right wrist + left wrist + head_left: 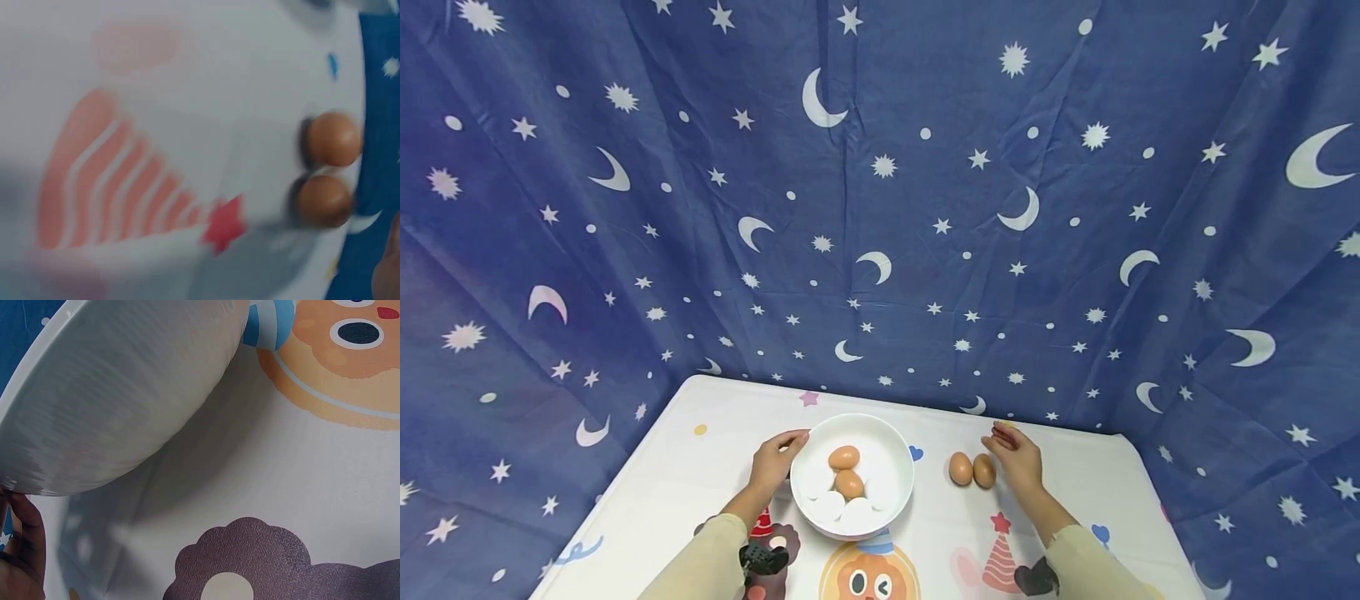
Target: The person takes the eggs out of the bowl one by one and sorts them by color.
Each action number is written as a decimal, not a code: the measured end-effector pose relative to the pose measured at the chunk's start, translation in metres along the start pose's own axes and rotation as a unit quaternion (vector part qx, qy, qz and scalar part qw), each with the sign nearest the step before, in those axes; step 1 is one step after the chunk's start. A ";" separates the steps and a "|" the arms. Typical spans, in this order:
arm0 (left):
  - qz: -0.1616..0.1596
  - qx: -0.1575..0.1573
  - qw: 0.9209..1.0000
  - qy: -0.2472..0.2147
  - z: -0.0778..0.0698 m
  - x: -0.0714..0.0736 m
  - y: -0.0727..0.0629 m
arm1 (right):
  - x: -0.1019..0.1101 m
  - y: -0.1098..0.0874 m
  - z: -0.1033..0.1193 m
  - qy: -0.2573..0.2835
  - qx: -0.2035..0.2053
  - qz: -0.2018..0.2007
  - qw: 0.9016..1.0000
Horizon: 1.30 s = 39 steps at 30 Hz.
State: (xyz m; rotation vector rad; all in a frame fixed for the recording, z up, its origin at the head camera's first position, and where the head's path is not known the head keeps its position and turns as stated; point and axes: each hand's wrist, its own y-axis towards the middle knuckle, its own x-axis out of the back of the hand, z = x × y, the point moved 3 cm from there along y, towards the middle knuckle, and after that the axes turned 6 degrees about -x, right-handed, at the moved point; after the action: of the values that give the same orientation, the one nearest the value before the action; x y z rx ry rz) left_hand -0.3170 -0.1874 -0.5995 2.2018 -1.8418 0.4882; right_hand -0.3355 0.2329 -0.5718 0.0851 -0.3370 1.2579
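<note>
A white bowl stands on the table with two brown eggs and several white eggs inside. My left hand pinches the bowl's left rim with fingertips and thumb; in the left wrist view only part of that hand shows below the bowl's side. Two more brown eggs, one on the left and one on the right, lie side by side right of the bowl. Just beyond the right one hovers my right hand, its fingers loosely bent around nothing. The right wrist view is blurred.
A white tablecloth printed with cartoon figures, party hats and stars covers the table. Behind and at both sides hangs a dark blue curtain with moons and stars, close to the table's back edge.
</note>
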 end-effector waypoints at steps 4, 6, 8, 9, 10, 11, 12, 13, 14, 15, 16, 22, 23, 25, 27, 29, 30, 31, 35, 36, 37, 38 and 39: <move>0.001 0.004 1.000 0.003 0.002 0.001 0.000 | -0.029 -0.006 0.029 0.028 0.016 0.027 0.999; 0.002 0.007 1.000 0.003 0.003 0.002 0.001 | -0.046 -0.010 0.041 0.032 0.026 0.041 0.998; 0.003 0.004 1.000 0.004 0.004 0.003 0.001 | -0.066 -0.015 0.051 0.046 0.037 0.059 0.997; 0.003 0.003 1.000 0.003 0.005 0.004 0.001 | -0.075 -0.018 0.056 0.050 0.047 0.065 0.996; 0.003 0.003 1.000 0.003 0.005 0.004 0.001 | -0.085 -0.020 0.060 0.055 0.056 0.072 0.994; 0.003 0.003 1.000 0.003 0.005 0.005 0.001 | -0.096 -0.023 0.064 0.061 0.066 0.080 0.993; 0.003 0.003 1.000 0.002 0.005 0.006 0.002 | -0.106 -0.026 0.067 0.070 0.072 0.090 0.991; 0.003 0.003 1.000 0.002 0.005 0.006 0.002 | -0.116 -0.030 0.070 0.073 0.079 0.101 0.989; 0.004 0.004 1.000 0.001 0.006 0.006 0.002 | -0.126 -0.034 0.073 0.068 0.083 0.110 0.988; 0.005 0.005 1.000 0.000 0.006 0.006 0.002 | -0.135 -0.038 0.076 0.065 0.087 0.121 0.987; 0.005 0.006 1.000 -0.001 0.006 0.007 0.002 | -0.143 -0.042 0.078 0.065 0.086 0.134 0.985; 0.001 0.006 1.000 -0.004 0.004 0.008 0.001 | -0.171 -0.075 0.094 0.054 0.083 0.203 0.974; 0.001 0.005 1.000 -0.004 0.004 0.007 0.000 | -0.173 -0.079 0.095 0.052 0.083 0.210 0.973; 0.000 0.003 1.000 -0.004 0.003 0.006 0.000 | -0.178 -0.081 0.090 0.045 0.086 0.219 0.971; 0.001 0.002 1.000 -0.005 0.002 0.004 0.000 | -0.184 -0.077 0.077 0.028 0.081 0.218 0.972; 0.001 0.004 1.000 -0.007 0.002 0.000 -0.001 | -0.189 -0.069 0.062 0.007 0.073 0.219 0.973; 0.001 0.004 1.000 -0.008 0.002 -0.001 -0.001 | -0.190 -0.066 0.054 0.000 0.070 0.220 0.973; 0.001 0.003 1.000 -0.008 0.002 -0.003 -0.001 | -0.192 -0.063 0.048 -0.006 0.068 0.222 0.973; 0.000 -0.005 1.000 -0.013 0.002 -0.005 -0.002 | -0.192 -0.062 0.039 -0.016 0.055 0.233 0.971; -0.001 -0.008 1.000 -0.012 0.002 -0.004 -0.002 | -0.193 -0.062 0.039 -0.012 0.053 0.237 0.970; -0.001 -0.008 1.000 -0.014 0.002 -0.004 -0.001 | -0.193 -0.061 0.039 -0.012 0.050 0.241 0.969; -0.003 -0.005 1.000 -0.014 0.002 -0.003 -0.001 | -0.195 -0.060 0.038 -0.013 0.050 0.245 0.968; -0.004 -0.003 1.000 -0.015 0.002 -0.002 -0.001 | -0.196 -0.059 0.038 -0.012 0.048 0.248 0.967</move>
State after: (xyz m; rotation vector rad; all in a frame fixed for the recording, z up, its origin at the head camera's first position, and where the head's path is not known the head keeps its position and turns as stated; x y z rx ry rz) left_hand -0.3166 -0.1863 -0.6017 2.2230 -1.8458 0.4505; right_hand -0.3397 0.0250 -0.5865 0.1032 -0.3288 1.7720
